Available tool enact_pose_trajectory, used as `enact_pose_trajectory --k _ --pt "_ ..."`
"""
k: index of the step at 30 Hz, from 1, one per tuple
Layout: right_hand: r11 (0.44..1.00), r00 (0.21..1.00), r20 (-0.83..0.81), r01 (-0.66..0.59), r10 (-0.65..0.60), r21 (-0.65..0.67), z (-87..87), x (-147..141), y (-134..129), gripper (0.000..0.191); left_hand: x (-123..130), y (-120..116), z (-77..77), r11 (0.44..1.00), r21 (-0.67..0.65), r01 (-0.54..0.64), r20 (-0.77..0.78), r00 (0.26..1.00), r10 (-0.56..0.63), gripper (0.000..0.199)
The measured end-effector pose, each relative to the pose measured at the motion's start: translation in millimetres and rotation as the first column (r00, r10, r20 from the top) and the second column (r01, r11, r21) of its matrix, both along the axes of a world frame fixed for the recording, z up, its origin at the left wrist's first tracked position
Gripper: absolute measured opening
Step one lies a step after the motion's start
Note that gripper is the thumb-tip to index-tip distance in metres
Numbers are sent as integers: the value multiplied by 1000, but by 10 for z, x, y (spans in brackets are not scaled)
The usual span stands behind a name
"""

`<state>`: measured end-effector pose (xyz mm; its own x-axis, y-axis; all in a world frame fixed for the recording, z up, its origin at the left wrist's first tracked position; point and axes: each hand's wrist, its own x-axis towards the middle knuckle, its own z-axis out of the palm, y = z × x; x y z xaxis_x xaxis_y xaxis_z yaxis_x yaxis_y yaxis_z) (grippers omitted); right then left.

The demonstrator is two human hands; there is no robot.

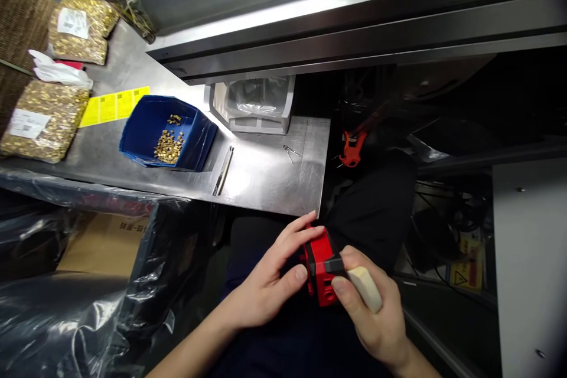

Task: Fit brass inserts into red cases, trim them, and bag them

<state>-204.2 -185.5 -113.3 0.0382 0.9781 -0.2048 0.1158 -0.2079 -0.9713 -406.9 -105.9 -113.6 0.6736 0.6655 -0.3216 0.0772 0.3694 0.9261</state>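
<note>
Above my lap, both hands are on a small red and black boxy object (322, 254) whose exact kind I cannot make out. My left hand (277, 271) grips it from the left, thumb on the near side and fingers over the top. From the right, my right hand (378, 307) steadies its lower corner with the thumb. Tucked in that same hand is a cream-coloured block (365, 288), held between thumb and palm. The undersides of both things are hidden.
A blue bin (199, 136) with small brass pieces stands on the metal table (274, 183). Near it lie a slim pen-like tool (223, 171), a grey bin (261, 124) and bags of brass parts (48, 112). An orange-handled tool (352, 149) hangs right; a metal beam (354, 23) crosses above.
</note>
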Motion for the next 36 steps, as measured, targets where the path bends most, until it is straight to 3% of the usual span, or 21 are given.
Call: enact_pose_trajectory --k 4,8,11,15,18,21,26,29,34,36 --pt "1000 1000 -7 -12 12 -12 0 -21 10 7 34 6 11 999 -25 -43 13 999 43 50" --pt "997 997 24 -72 72 -7 -3 -91 9 7 163 -26 -39 966 -123 -227 -76 973 219 26" --pt "996 997 21 -71 72 -50 -16 -153 3 7 248 -37 -110 919 -237 -316 -172 944 280 30" --pt "974 998 -60 -2 -12 -226 -15 -160 28 15 232 -31 -177 873 -396 -286 -134 958 253 51" --pt "954 994 -96 19 -50 -298 -5 -123 66 22 163 -31 -183 902 -372 -219 -65 976 209 48" --pt "952 996 -70 27 -51 -304 -8 -109 94 26 136 -41 -185 937 -304 -170 -21 985 172 32" --pt "942 999 -28 23 -35 -335 -45 -138 90 31 230 -79 -216 875 -402 -269 -31 959 280 26" --pt "933 999 -17 24 -32 -360 -56 -143 57 31 287 -96 -238 839 -442 -317 -90 946 310 33" --pt "925 1000 -14 9 -16 -380 -39 -125 11 31 255 -96 -235 793 -510 -334 -83 936 341 66" --pt "924 1000 -8 9 -13 -382 -38 -119 6 31 221 -94 -219 818 -494 -295 -53 949 310 53"
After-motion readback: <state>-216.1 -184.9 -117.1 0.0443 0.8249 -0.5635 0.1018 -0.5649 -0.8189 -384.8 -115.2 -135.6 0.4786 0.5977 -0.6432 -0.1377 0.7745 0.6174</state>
